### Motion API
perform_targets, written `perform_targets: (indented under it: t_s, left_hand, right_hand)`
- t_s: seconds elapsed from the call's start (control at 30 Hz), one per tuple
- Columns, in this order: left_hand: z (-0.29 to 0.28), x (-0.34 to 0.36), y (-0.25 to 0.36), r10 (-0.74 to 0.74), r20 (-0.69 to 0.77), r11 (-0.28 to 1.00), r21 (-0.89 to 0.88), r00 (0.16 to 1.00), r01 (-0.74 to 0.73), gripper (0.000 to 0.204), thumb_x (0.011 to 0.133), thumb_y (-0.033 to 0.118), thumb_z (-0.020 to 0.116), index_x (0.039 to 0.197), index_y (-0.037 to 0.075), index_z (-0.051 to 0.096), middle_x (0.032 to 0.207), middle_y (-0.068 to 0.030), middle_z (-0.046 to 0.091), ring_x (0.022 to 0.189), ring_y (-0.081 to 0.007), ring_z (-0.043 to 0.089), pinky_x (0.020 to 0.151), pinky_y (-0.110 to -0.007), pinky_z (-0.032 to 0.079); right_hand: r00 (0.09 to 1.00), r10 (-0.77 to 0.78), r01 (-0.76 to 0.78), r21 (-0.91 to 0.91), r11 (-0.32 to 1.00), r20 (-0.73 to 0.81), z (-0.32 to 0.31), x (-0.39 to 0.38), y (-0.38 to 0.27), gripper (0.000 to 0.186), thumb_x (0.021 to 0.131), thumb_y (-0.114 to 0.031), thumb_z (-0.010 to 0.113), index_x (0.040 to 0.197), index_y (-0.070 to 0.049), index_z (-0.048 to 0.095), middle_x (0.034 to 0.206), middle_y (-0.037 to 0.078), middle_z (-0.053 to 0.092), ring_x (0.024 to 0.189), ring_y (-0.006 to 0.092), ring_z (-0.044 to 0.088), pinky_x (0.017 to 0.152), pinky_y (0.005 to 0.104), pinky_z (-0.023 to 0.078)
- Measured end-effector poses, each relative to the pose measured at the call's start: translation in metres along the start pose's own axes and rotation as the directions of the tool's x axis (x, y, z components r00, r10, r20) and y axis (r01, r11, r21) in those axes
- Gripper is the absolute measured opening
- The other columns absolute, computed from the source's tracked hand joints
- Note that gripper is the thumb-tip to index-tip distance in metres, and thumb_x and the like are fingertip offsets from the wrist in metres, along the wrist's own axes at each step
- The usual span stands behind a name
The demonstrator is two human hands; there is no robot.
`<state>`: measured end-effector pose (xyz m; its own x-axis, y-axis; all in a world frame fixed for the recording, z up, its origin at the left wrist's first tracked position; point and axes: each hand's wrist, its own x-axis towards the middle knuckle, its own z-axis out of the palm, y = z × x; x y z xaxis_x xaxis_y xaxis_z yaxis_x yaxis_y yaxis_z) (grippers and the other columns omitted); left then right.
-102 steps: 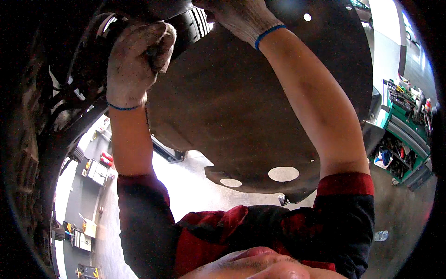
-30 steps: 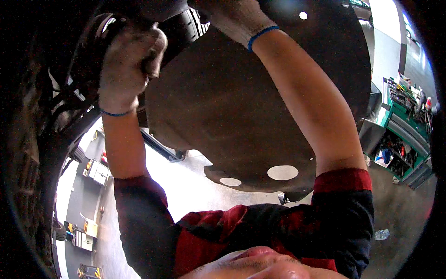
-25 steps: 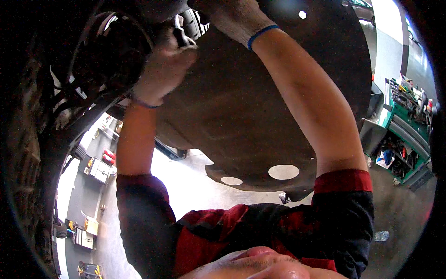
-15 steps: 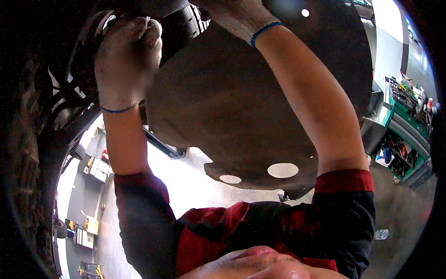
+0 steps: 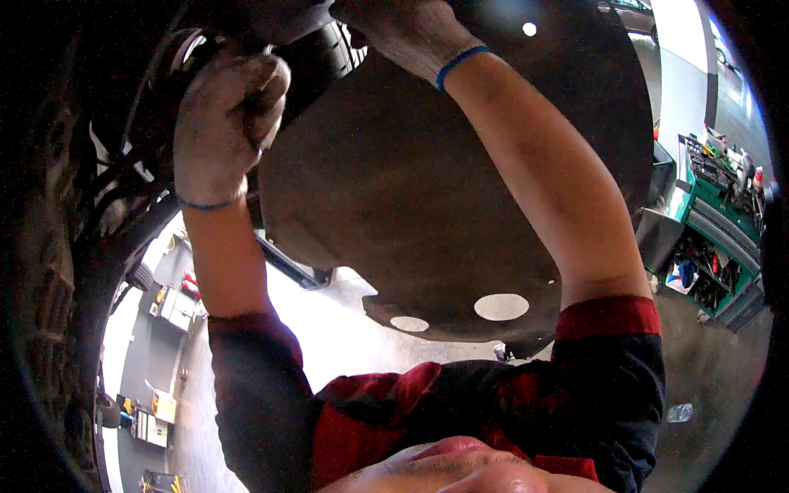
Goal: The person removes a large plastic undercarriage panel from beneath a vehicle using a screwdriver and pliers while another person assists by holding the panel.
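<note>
Left hand [image 5: 220, 123] in tightly curled grip, contents hidden

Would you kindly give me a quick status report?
Left hand curled closed, contents hidden. Right hand raised, fingertips obscured. Tyre visible between them, dark panel nearby. Contact unclear.

The left arm [image 5: 226, 267] and bent right arm [image 5: 551, 156] are raised; the gloved left hand [image 5: 226, 127] is tightly curled, the gloved right hand [image 5: 411, 39] dim-fingered.

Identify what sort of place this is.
Probably a vehicle repair workshop: a broad dark panel overhead, a black treaded rubber tyre, and a boxy green-and-grey tool cart.
</note>
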<state>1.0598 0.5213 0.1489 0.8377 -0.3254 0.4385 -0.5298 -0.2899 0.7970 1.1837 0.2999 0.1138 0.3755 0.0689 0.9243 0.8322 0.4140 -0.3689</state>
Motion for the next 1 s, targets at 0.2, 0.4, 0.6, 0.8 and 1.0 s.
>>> perform_targets:
  t_s: [0.2, 0.4, 0.6, 0.8, 1.0]
  left_hand:
    - [0.034, 0.018, -0.039, 0.449, 0.071, 0.163, 0.973, 0.891, -0.16, 0.035, 0.093, 0.026, 0.066, 0.117, 0.001, 0.063, 0.078, -0.0067, 0.06, 0.066, -0.0199, 0.061, 0.065, -0.035, 0.051]
    - [0.039, 0.006, 0.003, 0.215, -0.181, 0.846, 0.525, 0.96, -0.09, 0.014, 0.093, 0.019, 0.064, 0.086, 0.008, 0.059, 0.063, 0.0001, 0.051, 0.052, -0.0088, 0.047, 0.051, -0.026, 0.032]
    - [0.008, 0.03, -0.042, 0.565, 0.179, 0.332, 0.844, 0.805, -0.421, 0.047, 0.098, 0.044, 0.07, 0.12, 0.004, 0.058, 0.094, -0.002, 0.064, 0.079, -0.0109, 0.059, 0.074, -0.029, 0.053]
    - [0.021, 0.014, -0.015, 0.046, -0.189, 0.844, 0.532, 0.981, 0.063, 0.046, 0.093, 0.026, 0.065, 0.127, -0.002, 0.052, 0.106, -0.0237, 0.067, 0.095, -0.0408, 0.068, 0.088, -0.052, 0.054]
    - [0.026, 0.024, -0.023, 0.352, -0.002, 0.307, 0.945, 0.936, -0.114, 0.062, 0.097, 0.042, 0.068, 0.138, -0.002, 0.052, 0.109, -0.0123, 0.069, 0.095, -0.0237, 0.068, 0.088, -0.04, 0.054]
  right_hand:
    - [0.992, 0.075, -0.069, -0.063, 0.996, 0.098, 0.007, 0.008, 0.009, 0.039, 0.099, -0.009, 0.058, 0.138, -0.004, 0.062, 0.128, 0.013, 0.071, 0.115, 0.0192, 0.064, 0.098, 0.0343, 0.052]
    - [0.977, 0.21, -0.196, -0.216, 0.956, 0.043, -0.002, 0.0, 0.002, 0.039, 0.098, -0.012, 0.058, 0.136, -0.006, 0.063, 0.125, 0.014, 0.071, 0.108, 0.0221, 0.067, 0.093, 0.0363, 0.054]
    - [0.99, -0.089, 0.053, 0.3, 0.952, 0.106, 0.01, 0.006, 0.018, 0.042, 0.098, -0.014, 0.058, 0.139, -0.006, 0.062, 0.126, 0.016, 0.071, 0.113, 0.0257, 0.068, 0.095, 0.0371, 0.054]
    - [0.993, 0.108, -0.097, -0.19, 0.977, 0.049, -0.004, -0.002, 0.0, 0.042, 0.097, -0.013, 0.06, 0.139, -0.006, 0.062, 0.12, 0.013, 0.073, 0.105, 0.018, 0.067, 0.089, 0.0339, 0.054]
    - [0.999, 0.035, -0.039, -0.153, 0.987, -0.023, 0.008, -0.001, -0.007, 0.042, 0.098, -0.013, 0.06, 0.14, -0.007, 0.062, 0.107, 0.01, 0.074, 0.089, 0.0157, 0.066, 0.076, 0.034, 0.055]
